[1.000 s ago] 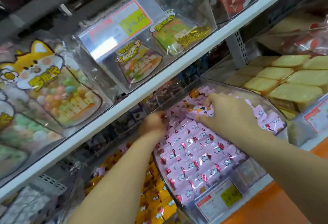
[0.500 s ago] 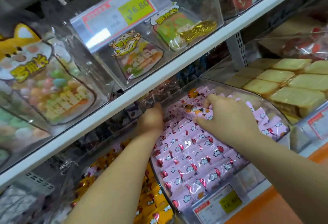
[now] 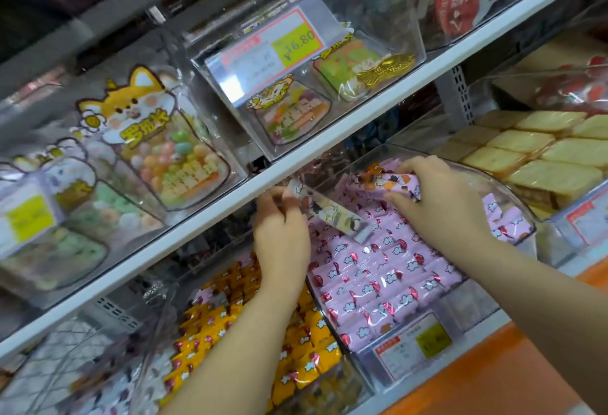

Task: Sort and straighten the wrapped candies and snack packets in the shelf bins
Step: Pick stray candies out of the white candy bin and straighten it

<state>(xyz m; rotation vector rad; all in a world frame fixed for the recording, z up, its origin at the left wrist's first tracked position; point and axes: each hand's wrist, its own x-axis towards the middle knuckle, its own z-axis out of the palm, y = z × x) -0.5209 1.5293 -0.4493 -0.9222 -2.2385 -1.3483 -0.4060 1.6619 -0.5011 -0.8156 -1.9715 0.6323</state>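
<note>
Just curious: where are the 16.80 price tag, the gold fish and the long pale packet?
16.80 price tag (image 3: 304, 43), head view, yellow patch.
gold fish (image 3: 385, 68), head view, its body.
long pale packet (image 3: 329, 214), head view, its middle.

Centre-right of frame: pink candies (image 3: 388, 269), white cloud shapes, shiny red marks.
Lower centre: yellow candies (image 3: 306, 358), the same white clouds, dark red marks.
Mid-frame: pale strip packet (image 3: 332, 217), cream-white with dark and olive blotches. Just right of it, patched packet (image 3: 388, 182): pink with orange, black and white patches.
Upper centre: price tag (image 3: 276, 46), white, red border, yellow-green block.
Left: pouch (image 3: 158, 138), orange-and-white cat print, pastel pink, green and orange balls.
Upper centre-right: gold fish (image 3: 385, 67).
Right: pale yellow cakes (image 3: 526, 158).
Shelf edge (image 3: 197, 230) white.
Lower right: band (image 3: 493, 378) orange.
</note>
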